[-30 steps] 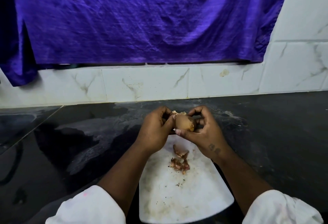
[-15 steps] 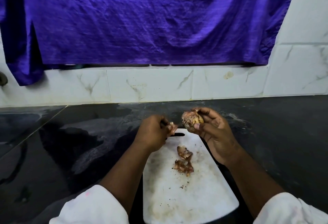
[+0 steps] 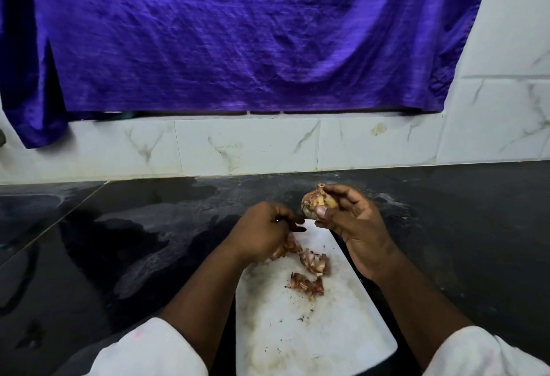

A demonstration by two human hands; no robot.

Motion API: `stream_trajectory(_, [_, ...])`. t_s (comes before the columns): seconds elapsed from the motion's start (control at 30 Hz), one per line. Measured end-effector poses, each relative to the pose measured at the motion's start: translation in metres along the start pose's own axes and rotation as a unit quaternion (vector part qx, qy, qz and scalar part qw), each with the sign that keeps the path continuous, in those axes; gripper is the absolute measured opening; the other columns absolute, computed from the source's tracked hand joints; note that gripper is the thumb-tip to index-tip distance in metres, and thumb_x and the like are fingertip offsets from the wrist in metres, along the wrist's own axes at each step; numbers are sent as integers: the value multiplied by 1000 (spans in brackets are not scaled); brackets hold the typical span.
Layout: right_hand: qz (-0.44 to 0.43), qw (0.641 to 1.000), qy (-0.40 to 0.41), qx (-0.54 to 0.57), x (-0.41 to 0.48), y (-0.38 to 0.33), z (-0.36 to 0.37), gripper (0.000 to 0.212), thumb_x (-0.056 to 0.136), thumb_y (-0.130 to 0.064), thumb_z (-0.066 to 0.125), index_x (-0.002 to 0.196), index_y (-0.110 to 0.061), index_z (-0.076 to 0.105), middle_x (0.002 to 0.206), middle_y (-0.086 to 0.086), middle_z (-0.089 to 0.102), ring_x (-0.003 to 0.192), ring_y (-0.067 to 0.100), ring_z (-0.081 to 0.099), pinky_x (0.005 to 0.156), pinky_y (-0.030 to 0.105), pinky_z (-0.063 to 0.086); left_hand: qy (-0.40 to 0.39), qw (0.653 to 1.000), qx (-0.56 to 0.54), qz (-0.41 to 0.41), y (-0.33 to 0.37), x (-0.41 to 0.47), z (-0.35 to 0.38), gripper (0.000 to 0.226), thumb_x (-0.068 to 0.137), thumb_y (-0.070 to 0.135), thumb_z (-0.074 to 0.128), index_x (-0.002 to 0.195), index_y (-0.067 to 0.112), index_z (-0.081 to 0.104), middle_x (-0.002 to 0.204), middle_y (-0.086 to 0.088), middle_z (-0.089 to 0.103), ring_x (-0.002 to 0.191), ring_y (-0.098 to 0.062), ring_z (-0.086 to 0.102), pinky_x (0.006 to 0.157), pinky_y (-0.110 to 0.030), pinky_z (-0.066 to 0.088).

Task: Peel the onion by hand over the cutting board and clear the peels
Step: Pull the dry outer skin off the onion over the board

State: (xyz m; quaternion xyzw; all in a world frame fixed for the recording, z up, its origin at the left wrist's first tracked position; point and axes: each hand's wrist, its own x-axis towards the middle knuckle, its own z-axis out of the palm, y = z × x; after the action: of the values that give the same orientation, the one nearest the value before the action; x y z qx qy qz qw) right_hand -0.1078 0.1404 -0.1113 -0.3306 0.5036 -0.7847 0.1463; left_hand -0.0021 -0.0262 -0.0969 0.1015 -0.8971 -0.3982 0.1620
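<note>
Onion held in right hand, above far end of cutting board; thumb across its front, fingers curled behind. Skin partly off: papery brown-purple patches, pale yellow flesh exposed, dry tip pointing up. Left hand loosely curled, fingers closed on a strip of peel low over the board's left edge. Two loose peels lie on the white, stained board. Board rests on dark countertop; purple cloth hangs behind.

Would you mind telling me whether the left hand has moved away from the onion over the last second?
Yes. The left hand dropped toward the cutting board, leaving the onion.
</note>
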Motion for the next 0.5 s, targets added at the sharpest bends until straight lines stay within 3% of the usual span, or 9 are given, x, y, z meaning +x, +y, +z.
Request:
stream_trajectory(0.07, [1,1000,5,-17,0,0,0,48,64,-14,84,110,-19,72,112,9,75,103,23,71,75,31,60,66,997,-31,9,-1,2,1,21,103,15,60,102,23,79,93,11,77,77,4,68,75,-27,53])
stream_trajectory(0.13, [3,999,8,-37,0,0,0,53,63,-15,87,113,-17,71,115,11,75,107,26,71,82,35,60,121,991,-50,30,0,3,2,17,104,26,62,98,26,78,88,10,76,77,-2,68,71,-25,49])
stream_trajectory(0.2, [2,999,11,-51,0,1,0,57,61,-16,90,115,-16,71,116,11,75,110,28,71,92,40,58,158,981,-91,66,5,1,2,15,104,28,63,106,26,78,97,10,76,84,2,68,72,-19,50])
stream_trajectory(0.3, [-5,997,4,-75,0,1,-1,58,62,-16,91,116,-17,71,116,9,76,110,28,72,93,37,58,158,969,-152,118,13,-4,4,21,99,18,71,119,15,77,112,0,70,84,7,67,64,-9,53])
stream_trajectory(0.4, [-9,995,-8,-98,-1,2,1,60,62,-14,90,118,-14,69,114,10,76,108,28,72,87,32,59,153,969,-139,132,13,-3,7,15,92,13,79,106,12,81,103,-1,70,75,6,65,62,-9,51])
stream_trajectory(0.5, [-19,992,-6,-127,-2,2,2,62,62,-19,91,119,-13,67,114,9,75,108,28,72,90,38,60,154,969,-145,129,11,0,8,11,88,13,82,99,17,82,96,3,72,76,3,65,67,-16,52])
